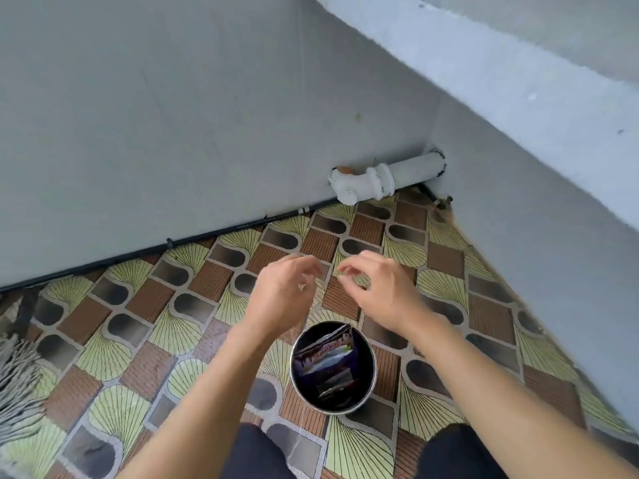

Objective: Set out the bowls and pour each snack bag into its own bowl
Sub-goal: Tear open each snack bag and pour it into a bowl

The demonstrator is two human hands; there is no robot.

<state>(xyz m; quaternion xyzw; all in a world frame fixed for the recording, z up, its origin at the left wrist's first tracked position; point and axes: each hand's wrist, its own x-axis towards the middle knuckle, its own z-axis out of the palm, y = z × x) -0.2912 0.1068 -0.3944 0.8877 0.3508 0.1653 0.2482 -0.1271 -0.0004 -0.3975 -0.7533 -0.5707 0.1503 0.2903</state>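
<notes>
Position: the person stands over a patterned floor point(138, 344) in the corner of two grey walls point(173, 115).

Left hand point(285, 288): raised above the floor, back of the hand up, fingers curled downwards with thumb and forefinger close together. Grip narrow; whether anything is held in it cannot be told. A faint pale streak point(298, 430) runs down from below this hand past the left side of the bin (its nature cannot be made out).

Right hand point(375, 288): level with the left and just beside it, apart from it. Fingers are curled likewise, forefinger and thumb tips nearly meeting. Grip narrow; what it holds, if anything, cannot be told.

Bin point(363, 385): round, dark, with a bright rim. It stands on the floor below and between the forearms, just ahead of the person's dark-clad knees point(262, 454).

Bags point(325, 357): crumpled purple snack bags lie inside the bin, one with red lettering uppermost.

Other items: a white pipe point(383, 179) lies at the wall corner. A black cable point(207, 235) runs along the wall base. A grey mop head point(17, 375) lies at the left edge.
</notes>
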